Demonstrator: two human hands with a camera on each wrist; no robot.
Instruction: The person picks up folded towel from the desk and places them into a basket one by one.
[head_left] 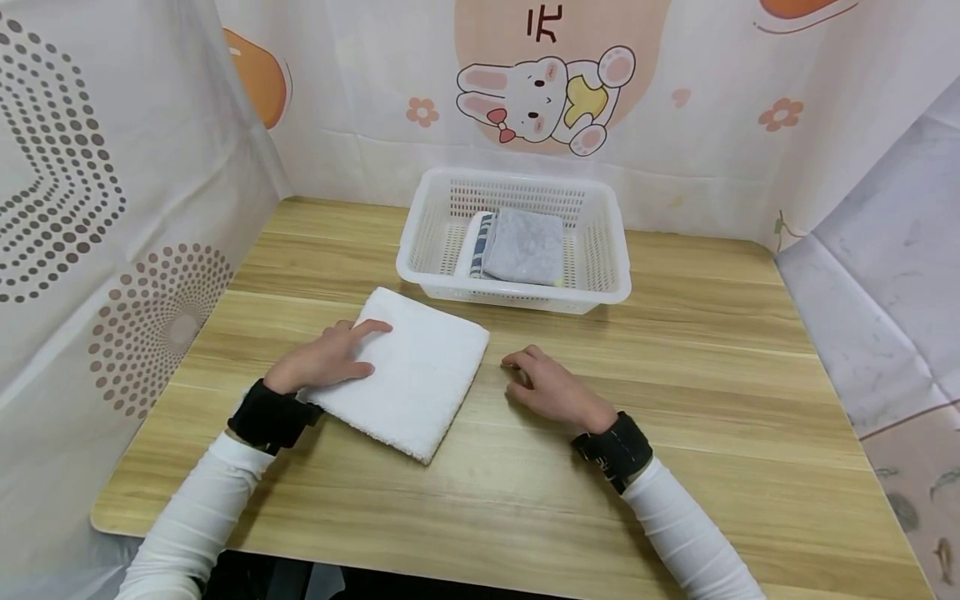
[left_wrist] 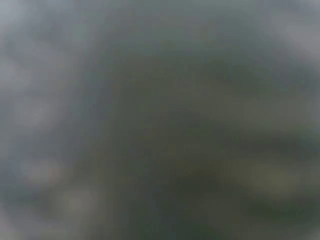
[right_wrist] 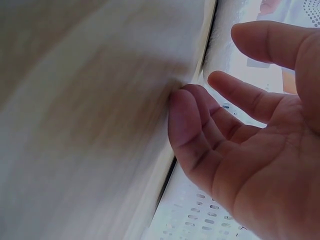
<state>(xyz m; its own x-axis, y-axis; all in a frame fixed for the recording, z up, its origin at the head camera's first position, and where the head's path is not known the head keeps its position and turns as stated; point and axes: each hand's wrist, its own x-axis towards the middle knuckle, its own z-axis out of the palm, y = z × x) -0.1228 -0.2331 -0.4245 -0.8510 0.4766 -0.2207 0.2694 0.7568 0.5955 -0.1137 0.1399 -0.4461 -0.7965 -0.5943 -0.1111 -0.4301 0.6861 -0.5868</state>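
A folded white towel (head_left: 420, 367) lies at an angle on the table, left of its middle. On the towel's left part rests my left hand (head_left: 326, 357), index finger and thumb stretched out over its top; the other fingers are partly hidden. My right hand (head_left: 555, 387) is to the right of the towel, apart from it, holding nothing. In the right wrist view the right hand (right_wrist: 255, 135) has loosely bent fingers, with fingertips (right_wrist: 184, 112) down at the table surface. The left wrist view is a dark blur and shows nothing clear.
A white perforated plastic basket (head_left: 611, 250) stands at the back of the wooden table (head_left: 712, 367). Inside it lie a folded grey cloth (head_left: 527, 243) and a blue-and-white striped piece (head_left: 480, 246). A printed curtain (head_left: 360, 100) hangs behind and along the sides.
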